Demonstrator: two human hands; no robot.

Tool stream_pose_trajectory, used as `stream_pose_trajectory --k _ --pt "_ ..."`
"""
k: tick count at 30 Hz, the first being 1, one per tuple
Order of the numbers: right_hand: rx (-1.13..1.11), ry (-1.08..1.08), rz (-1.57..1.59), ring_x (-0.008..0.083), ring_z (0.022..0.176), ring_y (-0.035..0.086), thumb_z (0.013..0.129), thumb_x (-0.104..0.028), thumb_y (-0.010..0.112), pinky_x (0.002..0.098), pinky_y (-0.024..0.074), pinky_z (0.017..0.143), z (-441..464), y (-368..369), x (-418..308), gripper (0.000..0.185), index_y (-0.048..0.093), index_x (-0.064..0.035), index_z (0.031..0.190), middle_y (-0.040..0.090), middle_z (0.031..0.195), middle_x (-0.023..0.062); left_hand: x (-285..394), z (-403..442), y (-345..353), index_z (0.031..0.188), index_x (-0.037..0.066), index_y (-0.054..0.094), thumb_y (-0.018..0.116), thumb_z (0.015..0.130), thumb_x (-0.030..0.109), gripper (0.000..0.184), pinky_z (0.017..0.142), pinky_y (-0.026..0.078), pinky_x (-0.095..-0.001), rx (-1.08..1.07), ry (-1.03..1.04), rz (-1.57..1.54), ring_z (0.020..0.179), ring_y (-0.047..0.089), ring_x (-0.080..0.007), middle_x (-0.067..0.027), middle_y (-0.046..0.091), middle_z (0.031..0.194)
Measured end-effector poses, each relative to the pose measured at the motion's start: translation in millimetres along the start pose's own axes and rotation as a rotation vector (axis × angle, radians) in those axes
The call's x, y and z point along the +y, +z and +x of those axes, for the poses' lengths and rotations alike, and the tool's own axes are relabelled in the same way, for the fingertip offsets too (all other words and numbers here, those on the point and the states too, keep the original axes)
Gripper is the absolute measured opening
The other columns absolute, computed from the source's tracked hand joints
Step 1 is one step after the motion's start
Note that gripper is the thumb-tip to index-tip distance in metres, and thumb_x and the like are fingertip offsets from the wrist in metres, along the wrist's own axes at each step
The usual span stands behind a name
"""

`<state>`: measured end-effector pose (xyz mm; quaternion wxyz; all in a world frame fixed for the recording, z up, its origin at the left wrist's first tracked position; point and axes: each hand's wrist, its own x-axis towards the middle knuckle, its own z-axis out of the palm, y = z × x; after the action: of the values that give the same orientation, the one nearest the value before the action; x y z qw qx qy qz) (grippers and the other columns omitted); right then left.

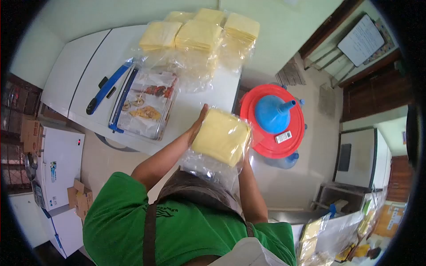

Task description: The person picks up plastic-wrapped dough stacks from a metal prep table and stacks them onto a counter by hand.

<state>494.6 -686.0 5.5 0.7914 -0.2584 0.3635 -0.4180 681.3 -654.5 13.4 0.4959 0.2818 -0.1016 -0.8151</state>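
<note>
A clear plastic bag with a stack of square yellow sheets [221, 136] is held in front of the body, between both hands. My left hand [198, 126] grips its left edge, fingers along the side. At the right edge, my right hand [245, 156] is mostly hidden behind the plastic. The bag's loose end hangs toward the apron. Beyond it, several similar bags of yellow sheets [198, 35] lie at the far end of the white table [186, 104]. A sealer with a blue arm [113, 86] and a clear-lidded tray [148, 106] are on the table's left part.
Right of the table, a blue funnel [271, 114] sits on a red round lid [253, 144], with water bottles [284, 161] around it. White chest freezers [62, 164] and a cardboard box [80, 199] are at the left. More bagged yellow sheets [312, 230] lie at the lower right.
</note>
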Motion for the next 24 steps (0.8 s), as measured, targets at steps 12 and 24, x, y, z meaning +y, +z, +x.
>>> stream_pose_trajectory --k 12,24 --pt "-0.189 0.011 0.008 0.0192 0.111 0.057 0.100 -0.048 0.044 0.0329 0.0517 0.089 223.2 2.9 -68.5 0.057 0.041 -0.0060 0.138 0.056 0.126 0.0080 132.0 159.9 -28.3 0.142 0.006 0.043 0.018 0.090 0.078 0.092 0.104 0.045 -0.0422 0.065 0.228 0.074 0.121 0.056 -0.0280 -0.0152 0.052 0.137" --pt "-0.230 0.017 -0.009 0.0192 0.112 0.057 0.100 -0.048 0.044 0.0333 0.0514 0.090 307.6 15.2 -78.1 0.057 0.040 -0.0063 0.139 0.055 0.127 0.0079 81.5 125.3 1.5 0.144 0.001 0.035 0.034 0.101 0.050 0.065 0.112 0.029 -0.0363 0.556 0.591 0.548 0.131 0.044 -0.0228 -0.0144 0.049 0.138"
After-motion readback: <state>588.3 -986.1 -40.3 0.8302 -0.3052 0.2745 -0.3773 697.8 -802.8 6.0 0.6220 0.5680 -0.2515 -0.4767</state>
